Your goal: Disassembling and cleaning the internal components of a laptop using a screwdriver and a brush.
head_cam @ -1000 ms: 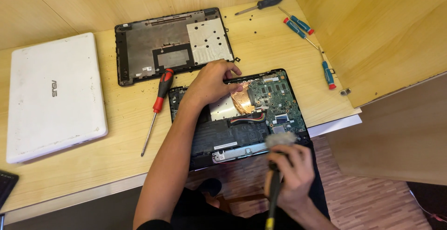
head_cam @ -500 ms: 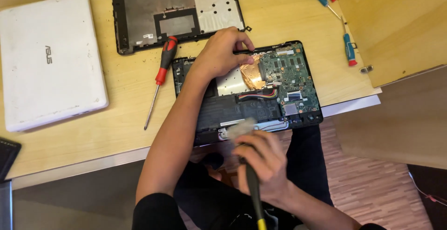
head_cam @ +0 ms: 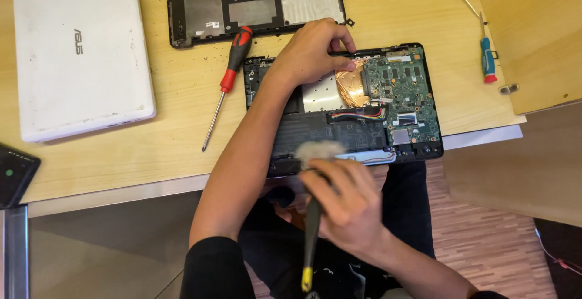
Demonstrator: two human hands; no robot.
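Right hand [head_cam: 348, 205] gripping brush [head_cam: 313, 214], left hand [head_cam: 312, 53] on opened laptop [head_cam: 388, 117]

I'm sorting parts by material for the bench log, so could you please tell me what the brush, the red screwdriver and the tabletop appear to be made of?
The brush: soft pale grey bristles, probably synthetic or hair; dark handle with a yellow end, likely plastic or painted wood. The red screwdriver: glossy red and black handle, seemingly plastic with rubbery grip; thin shiny shaft, evidently steel. The tabletop: pale wood grain, smooth matt, possibly laminate or veneer.
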